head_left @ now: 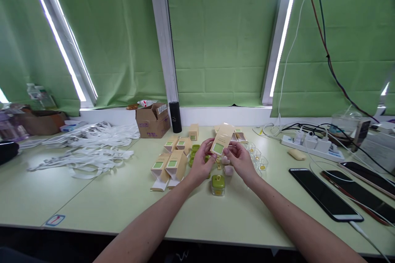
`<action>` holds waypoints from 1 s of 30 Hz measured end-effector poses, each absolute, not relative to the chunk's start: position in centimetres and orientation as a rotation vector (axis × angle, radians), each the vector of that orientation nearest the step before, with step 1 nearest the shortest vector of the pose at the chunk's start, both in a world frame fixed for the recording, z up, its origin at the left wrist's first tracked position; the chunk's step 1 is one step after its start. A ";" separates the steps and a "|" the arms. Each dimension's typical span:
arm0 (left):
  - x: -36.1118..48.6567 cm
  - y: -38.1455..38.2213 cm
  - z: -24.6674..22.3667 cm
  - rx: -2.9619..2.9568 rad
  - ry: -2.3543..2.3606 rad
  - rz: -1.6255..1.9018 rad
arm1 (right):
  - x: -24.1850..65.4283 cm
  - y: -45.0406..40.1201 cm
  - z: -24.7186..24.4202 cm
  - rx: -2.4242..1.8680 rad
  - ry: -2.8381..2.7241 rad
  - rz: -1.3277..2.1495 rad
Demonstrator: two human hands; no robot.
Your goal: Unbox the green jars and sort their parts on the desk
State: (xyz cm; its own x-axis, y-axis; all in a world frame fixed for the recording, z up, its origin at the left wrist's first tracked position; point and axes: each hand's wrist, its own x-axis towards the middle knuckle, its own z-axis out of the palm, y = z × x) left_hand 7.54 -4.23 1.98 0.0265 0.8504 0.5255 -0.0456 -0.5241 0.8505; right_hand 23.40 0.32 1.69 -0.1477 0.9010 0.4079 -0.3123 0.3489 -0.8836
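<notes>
Between my two hands, a flat cream-coloured carton (223, 136) with a green square window is held tilted above the table. My left hand (202, 160) grips its left edge and lower corner. The fingers of my right hand (240, 159) close on its right lower side. Below the hands stands a small clear jar with a green lid (218, 185). More green lids (195, 148) lie partly hidden behind my left hand. Clear cups (256, 157) with yellow centres are beside my right hand, and small whitish pieces (228, 170) lie between the hands.
Several opened cartons (175, 164) stand left of my hands, with others (240, 135) behind. A brown cardboard box (153, 121) and a black cylinder (175, 117) are at the back. White straps (92, 160) spread left. Phones (325, 194) and a power strip (311, 147) with cables lie right.
</notes>
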 end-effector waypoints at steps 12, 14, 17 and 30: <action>7.6 -4.7 2.6 1.528 0.826 1.603 | 23.5 0.1 1.5 -0.561 -1.331 1.287; 7.6 -4.8 2.7 1.523 0.832 1.618 | 23.5 0.1 1.4 -0.564 -1.341 1.289; 7.7 -4.9 2.8 1.540 0.840 1.632 | 23.5 0.1 1.4 -0.567 -1.363 1.288; 7.6 -4.7 2.8 1.589 0.835 1.653 | 23.8 0.2 1.3 -0.613 -1.412 1.290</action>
